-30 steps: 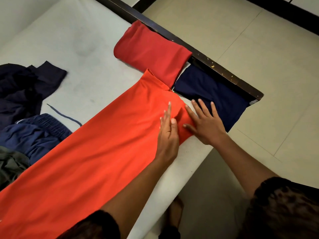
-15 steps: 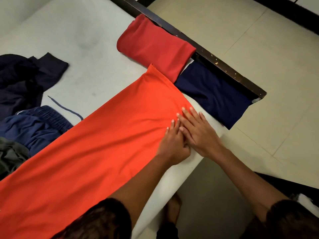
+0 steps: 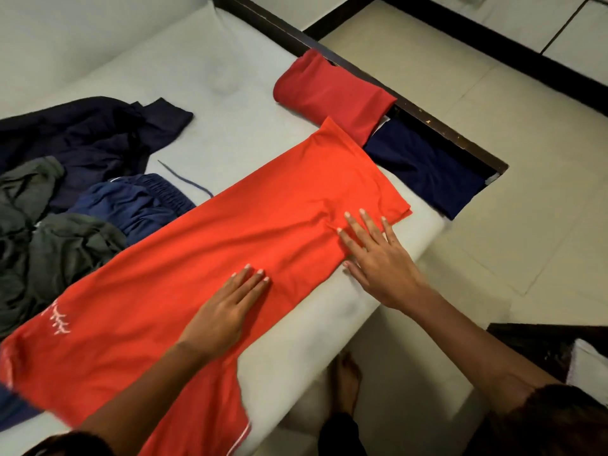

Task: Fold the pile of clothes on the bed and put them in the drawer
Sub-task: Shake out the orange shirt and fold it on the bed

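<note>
A long orange garment (image 3: 204,258) lies stretched flat across the pale mattress (image 3: 204,103), folded lengthwise. My left hand (image 3: 227,311) rests palm down on its middle, fingers together. My right hand (image 3: 375,258) presses flat near the garment's right end, fingers spread, beside a small crease. A folded red garment (image 3: 335,93) and a folded navy garment (image 3: 424,172) lie at the bed's far right corner. An unfolded pile sits at the left: a dark navy piece (image 3: 85,136), blue shorts (image 3: 138,202) and a grey-green garment (image 3: 42,238). No drawer is in view.
A dark wooden bed frame (image 3: 444,130) runs along the far edge behind the folded items. Beige tiled floor (image 3: 493,93) lies to the right. My bare foot (image 3: 348,383) stands by the bed's near side. A dark object (image 3: 546,343) with something white sits at lower right.
Both hands have slid apart along the orange garment: the left one moved back toward me and leftward, the right one stays near the end. The view pulled back, showing more of the pile.
</note>
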Motion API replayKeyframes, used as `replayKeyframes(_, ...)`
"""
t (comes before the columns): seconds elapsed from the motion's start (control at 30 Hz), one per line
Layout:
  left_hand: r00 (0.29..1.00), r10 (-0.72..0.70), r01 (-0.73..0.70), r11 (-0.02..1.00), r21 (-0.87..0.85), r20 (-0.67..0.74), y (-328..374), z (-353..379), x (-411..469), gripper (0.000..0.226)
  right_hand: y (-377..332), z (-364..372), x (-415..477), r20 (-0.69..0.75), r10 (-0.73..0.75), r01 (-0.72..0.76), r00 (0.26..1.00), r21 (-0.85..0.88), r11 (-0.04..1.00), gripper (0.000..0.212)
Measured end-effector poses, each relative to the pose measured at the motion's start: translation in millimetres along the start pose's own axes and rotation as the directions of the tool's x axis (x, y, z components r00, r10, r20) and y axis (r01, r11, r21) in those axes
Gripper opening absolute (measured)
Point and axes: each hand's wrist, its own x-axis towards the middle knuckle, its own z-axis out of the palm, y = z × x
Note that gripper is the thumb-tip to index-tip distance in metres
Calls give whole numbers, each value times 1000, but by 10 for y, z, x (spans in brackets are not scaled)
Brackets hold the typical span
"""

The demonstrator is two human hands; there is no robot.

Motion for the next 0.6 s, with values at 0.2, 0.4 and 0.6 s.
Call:
replayKeyframes(0.2,995,99,-99,970,223,13,-278,113,-1687,46,-1388,-57,-487,-159,-155,156,975,-8,988,79)
replayKeyframes(0.4,970,4,-75,956,285,241,-387,378,-2861,125,-2489,185,-855,-135,-431,416,892,-127,900,61)
replayKeyframes(0.6,999,42,-32,969,244,-35,-300,592,-2790,77,-2660,382,-880,10,-490,488,872,-108,866,67)
